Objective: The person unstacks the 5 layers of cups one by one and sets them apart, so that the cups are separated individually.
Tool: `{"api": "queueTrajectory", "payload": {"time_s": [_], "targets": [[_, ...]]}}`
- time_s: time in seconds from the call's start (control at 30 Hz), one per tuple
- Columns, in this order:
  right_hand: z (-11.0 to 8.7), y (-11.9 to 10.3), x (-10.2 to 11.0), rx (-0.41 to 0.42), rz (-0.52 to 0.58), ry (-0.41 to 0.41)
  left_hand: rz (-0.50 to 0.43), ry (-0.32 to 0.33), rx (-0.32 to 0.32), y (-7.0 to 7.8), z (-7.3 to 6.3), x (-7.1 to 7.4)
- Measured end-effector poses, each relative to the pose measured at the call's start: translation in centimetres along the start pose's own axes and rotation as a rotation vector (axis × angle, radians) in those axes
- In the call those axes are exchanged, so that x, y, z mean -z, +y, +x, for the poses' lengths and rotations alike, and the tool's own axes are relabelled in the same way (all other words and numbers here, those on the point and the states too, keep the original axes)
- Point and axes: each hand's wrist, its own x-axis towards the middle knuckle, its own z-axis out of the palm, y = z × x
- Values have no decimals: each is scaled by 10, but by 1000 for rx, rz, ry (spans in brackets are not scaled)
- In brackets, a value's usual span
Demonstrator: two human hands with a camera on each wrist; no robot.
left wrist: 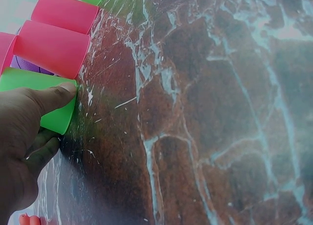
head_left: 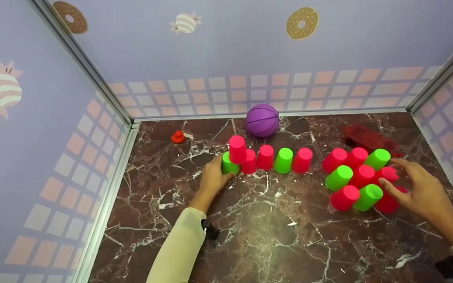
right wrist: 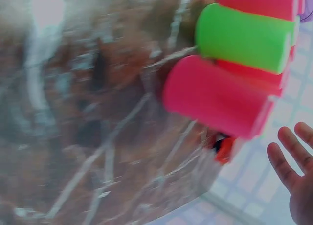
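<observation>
My left hand [head_left: 211,180] pinches the green cup [head_left: 230,168] at the left end of a row of upside-down cups, thumb in front and fingers behind. A pink-red cup [head_left: 237,148] is perched on top, over that green cup and the red cup [head_left: 249,163] beside it. Further right in the row stand a red cup [head_left: 266,158], a green cup [head_left: 283,160] and another red cup [head_left: 302,160]. My right hand [head_left: 427,192], fingers spread, is at the right side of a cluster of red and green cups [head_left: 363,175]; in the right wrist view its fingers [right wrist: 286,168] hold nothing.
Behind the row, a purple ball [head_left: 262,120] lies near the back wall. A small red duck-like toy [head_left: 177,137] sits at the back left. A dark red translucent box [head_left: 369,138] lies behind the cluster. Patterned walls [head_left: 226,47] enclose the marbled floor [head_left: 273,232].
</observation>
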Motion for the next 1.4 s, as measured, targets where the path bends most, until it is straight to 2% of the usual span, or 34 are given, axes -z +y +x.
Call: {"api": "queueTrajectory", "payload": {"time_s": [0.27,0.4,0.73,1.03,1.4], "targets": [[50,-44,-17,71,61,-76,-6,-8,-10,-3,2,-2],[77,-71,-38,110,89,-107,-3,1,-12,-4,2,-3],[135,-150,-88,156,140,-267,-2,7,-15,-3,1,-2],[162,-205,-123,154,142,-377,-21,15,-15,-4,1,-2],[176,-246,-150,197,221,-381,-26,19,-36,-5,1,-3]]}}
